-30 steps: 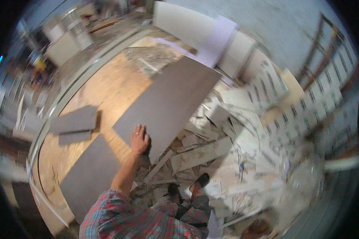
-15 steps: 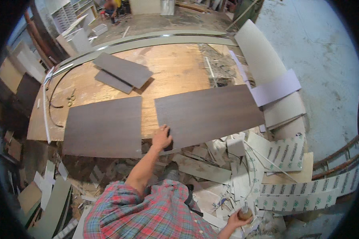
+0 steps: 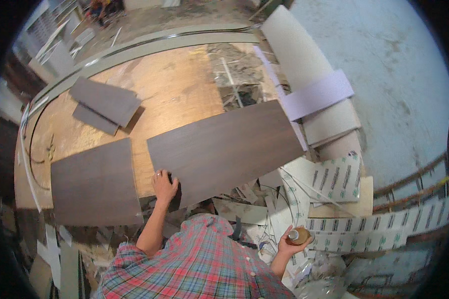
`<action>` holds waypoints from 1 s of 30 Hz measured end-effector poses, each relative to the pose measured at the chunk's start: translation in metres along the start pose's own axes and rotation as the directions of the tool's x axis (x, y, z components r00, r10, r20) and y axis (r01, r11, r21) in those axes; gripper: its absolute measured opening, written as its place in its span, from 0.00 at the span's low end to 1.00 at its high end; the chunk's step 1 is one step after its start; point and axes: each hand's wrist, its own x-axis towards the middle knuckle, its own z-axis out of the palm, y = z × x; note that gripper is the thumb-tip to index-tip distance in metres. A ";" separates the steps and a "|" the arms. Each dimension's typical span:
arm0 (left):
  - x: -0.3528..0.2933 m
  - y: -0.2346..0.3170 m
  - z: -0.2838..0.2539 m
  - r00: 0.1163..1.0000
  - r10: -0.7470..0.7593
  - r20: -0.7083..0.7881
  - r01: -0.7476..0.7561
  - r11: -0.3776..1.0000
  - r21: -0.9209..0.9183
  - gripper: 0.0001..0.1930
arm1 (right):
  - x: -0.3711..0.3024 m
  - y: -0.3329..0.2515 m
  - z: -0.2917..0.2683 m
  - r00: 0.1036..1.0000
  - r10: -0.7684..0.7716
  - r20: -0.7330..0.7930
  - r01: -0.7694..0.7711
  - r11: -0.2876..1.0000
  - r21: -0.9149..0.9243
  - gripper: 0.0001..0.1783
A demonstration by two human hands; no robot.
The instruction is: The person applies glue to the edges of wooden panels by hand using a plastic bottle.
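My left hand (image 3: 164, 187) rests on the near left corner of a long dark brown laminate sheet (image 3: 224, 149) that lies across a plywood board (image 3: 179, 94). Its fingers curl over the sheet's edge. My right hand (image 3: 293, 241) is low at my right side, closed around a small brown bottle (image 3: 298, 235) with a pale cap. A second dark brown sheet (image 3: 95, 184) lies to the left of the long one, apart from it by a narrow gap.
Two smaller grey-brown pieces (image 3: 104, 103) lie stacked at the board's far left. White boards (image 3: 314, 94) lean at the right. Scraps and printed backing strips (image 3: 334, 179) litter the floor near my feet. A bare concrete floor (image 3: 384, 60) spreads to the right.
The view has swung, so the board now lies more level in the frame. My left hand stays on the long sheet's corner. My right hand with the bottle has come into view.
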 end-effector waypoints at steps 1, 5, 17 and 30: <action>0.007 -0.003 -0.001 1.000 -0.014 0.000 0.014 1.000 0.003 0.21 | 0.003 0.007 0.003 0.997 0.027 -0.076 -0.025 0.999 0.038 0.25; 0.012 -0.004 -0.002 0.993 -0.112 -0.042 0.112 0.994 -0.022 0.25 | 0.044 0.019 0.004 0.998 0.024 -0.062 -0.029 0.996 -0.087 0.28; -0.051 -0.008 -0.028 0.678 -0.735 0.016 0.733 0.673 -0.100 0.28 | 0.162 0.059 0.097 0.912 0.394 0.112 -0.267 0.780 -0.566 0.24; -0.073 -0.057 0.011 0.580 -0.779 0.238 0.790 0.465 -0.400 0.36 | 0.254 0.063 0.091 0.771 0.619 0.150 -0.450 0.696 -0.559 0.25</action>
